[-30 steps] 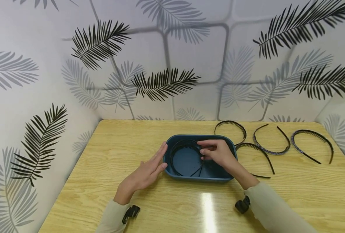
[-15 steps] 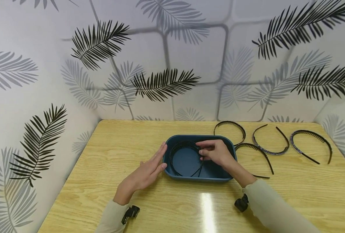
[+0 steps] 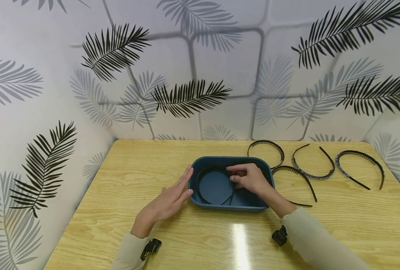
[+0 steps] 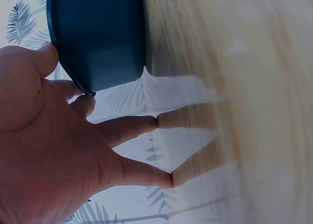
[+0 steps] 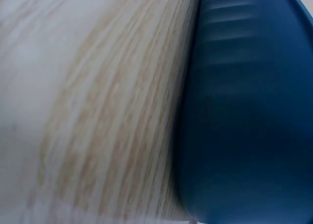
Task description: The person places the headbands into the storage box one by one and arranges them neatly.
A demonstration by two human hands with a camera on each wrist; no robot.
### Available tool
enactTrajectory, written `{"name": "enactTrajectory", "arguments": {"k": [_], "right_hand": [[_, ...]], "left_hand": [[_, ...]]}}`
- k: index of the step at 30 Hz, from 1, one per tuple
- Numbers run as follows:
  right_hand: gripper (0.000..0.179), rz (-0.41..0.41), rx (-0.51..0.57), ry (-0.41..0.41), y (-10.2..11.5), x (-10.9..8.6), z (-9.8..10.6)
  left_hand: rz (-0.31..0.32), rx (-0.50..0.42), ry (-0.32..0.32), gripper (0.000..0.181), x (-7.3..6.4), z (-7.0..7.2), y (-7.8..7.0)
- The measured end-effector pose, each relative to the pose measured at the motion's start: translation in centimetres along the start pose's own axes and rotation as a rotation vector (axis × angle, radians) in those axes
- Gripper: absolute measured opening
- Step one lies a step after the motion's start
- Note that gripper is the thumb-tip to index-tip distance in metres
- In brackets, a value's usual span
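A dark blue oblong bin (image 3: 250, 202) stands on the wooden table in the head view. Toothed black headbands (image 3: 206, 170) lie in its left part, overlapping so closely that I cannot tell how many there are. My right hand (image 3: 252, 180) reaches in over the right end and pinches the upper right of a headband between thumb and fingers. At the bin's left end, my left hand (image 3: 167, 202) rests with extended fingers against the rim. In the left wrist view, its thumb touches the rim of the bin (image 4: 102, 33), while two spread fingers touch the table.
On the table (image 3: 136, 161), a black headband (image 3: 282, 152) lies behind the bin and another headband (image 3: 309, 183) beside its right end. Farther right are a patterned headband (image 3: 313, 176) and a second patterned one (image 3: 342, 168). A leaf-patterned wall borders the table's back and left.
The pinched headband has settled lower, its top arc closing onto the one beneath. My right hand has moved slightly down with it. The left hand stays at the bin's end.
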State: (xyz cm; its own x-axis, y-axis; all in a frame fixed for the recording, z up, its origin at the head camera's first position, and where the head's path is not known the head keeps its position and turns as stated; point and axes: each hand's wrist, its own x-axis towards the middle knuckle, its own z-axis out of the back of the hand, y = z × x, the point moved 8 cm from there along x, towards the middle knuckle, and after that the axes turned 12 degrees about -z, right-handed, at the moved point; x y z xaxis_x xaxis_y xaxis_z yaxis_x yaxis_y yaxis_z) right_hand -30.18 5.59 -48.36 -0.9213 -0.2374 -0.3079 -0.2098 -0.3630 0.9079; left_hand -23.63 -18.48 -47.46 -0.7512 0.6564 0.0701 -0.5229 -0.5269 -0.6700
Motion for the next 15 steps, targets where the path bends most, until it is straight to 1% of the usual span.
{"name": "enactTrajectory", "arguments": {"k": [7, 15], "right_hand": [[0.035, -0.008, -0.060, 0.011, -0.26, 0.06, -0.21], [0.036, 0.001, -0.063, 0.011, 0.02, -0.12, -0.44]], "left_hand": [[-0.009, 0.010, 0.001, 0.067, 0.08, -0.03, 0.00], [-0.007, 0.005, 0.002, 0.067, 0.05, -0.06, 0.07]]}}
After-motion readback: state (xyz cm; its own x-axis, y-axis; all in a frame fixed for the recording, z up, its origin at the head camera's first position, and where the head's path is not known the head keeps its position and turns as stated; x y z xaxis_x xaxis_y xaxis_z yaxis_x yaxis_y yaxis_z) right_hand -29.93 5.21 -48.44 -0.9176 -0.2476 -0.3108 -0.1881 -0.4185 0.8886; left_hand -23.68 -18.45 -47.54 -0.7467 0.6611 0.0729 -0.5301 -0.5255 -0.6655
